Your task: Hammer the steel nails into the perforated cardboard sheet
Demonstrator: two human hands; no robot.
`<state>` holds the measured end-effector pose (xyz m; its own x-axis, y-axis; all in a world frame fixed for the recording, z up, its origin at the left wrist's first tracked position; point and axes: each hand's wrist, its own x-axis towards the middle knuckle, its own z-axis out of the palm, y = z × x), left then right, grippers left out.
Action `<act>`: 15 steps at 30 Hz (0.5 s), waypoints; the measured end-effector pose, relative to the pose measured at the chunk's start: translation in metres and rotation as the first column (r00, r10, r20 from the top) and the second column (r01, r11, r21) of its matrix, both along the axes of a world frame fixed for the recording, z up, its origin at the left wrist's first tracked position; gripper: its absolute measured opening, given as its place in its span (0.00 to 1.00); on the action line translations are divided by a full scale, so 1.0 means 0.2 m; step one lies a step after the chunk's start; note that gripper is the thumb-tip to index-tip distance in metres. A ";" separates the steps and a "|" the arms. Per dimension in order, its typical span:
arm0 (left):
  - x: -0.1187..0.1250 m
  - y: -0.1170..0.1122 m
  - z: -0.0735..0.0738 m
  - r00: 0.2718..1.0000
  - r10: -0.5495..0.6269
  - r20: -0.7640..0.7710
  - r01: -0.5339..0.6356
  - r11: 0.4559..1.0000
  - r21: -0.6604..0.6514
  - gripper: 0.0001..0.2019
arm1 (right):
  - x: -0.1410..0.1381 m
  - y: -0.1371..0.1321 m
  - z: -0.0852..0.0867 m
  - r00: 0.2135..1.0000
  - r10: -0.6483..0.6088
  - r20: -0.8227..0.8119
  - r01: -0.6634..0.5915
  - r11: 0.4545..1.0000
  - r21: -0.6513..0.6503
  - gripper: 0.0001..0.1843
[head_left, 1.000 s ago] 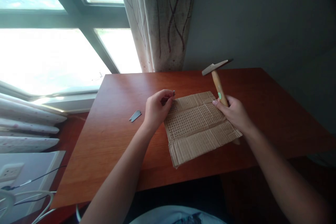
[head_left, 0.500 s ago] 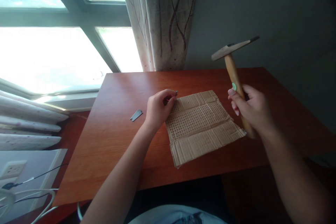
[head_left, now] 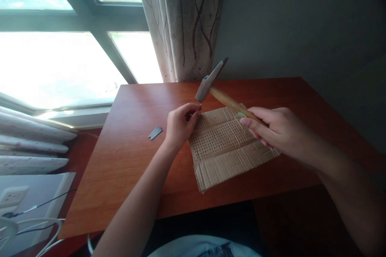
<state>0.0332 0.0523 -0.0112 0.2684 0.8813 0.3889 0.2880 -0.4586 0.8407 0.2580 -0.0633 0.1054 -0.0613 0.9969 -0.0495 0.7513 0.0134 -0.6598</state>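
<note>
A flat piece of cardboard (head_left: 229,152) full of small holes lies on the red-brown wooden table (head_left: 126,160). My left hand (head_left: 180,125) pinches a nail (head_left: 200,107) upright at the cardboard's far left corner. My right hand (head_left: 276,128) is closed round the wooden handle of a hammer (head_left: 211,82). The metal hammer head hangs just above the nail's head, very close to it. Whether they touch I cannot tell.
A small bundle of loose nails (head_left: 155,132) lies on the table left of my left hand. A patterned curtain (head_left: 183,20) and a bright window (head_left: 60,60) stand behind the table. A wall socket and cables (head_left: 18,209) sit at lower left.
My right hand raised the hammer up and to the right, then swung it down to the left so its head is over the nail. My left hand stayed on the nail.
</note>
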 end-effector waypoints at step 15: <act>0.00 -0.01 0.02 0.999 0.009 -0.031 -0.010 1.000 -0.010 0.04 | -0.01 -0.01 0.00 0.995 0.022 0.095 -0.024 1.000 0.011 0.23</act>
<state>0.0336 0.0508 -0.0078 0.2718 0.8877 0.3717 0.3184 -0.4475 0.8357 0.2563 -0.0663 0.1052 -0.0797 0.9958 -0.0446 0.8099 0.0386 -0.5852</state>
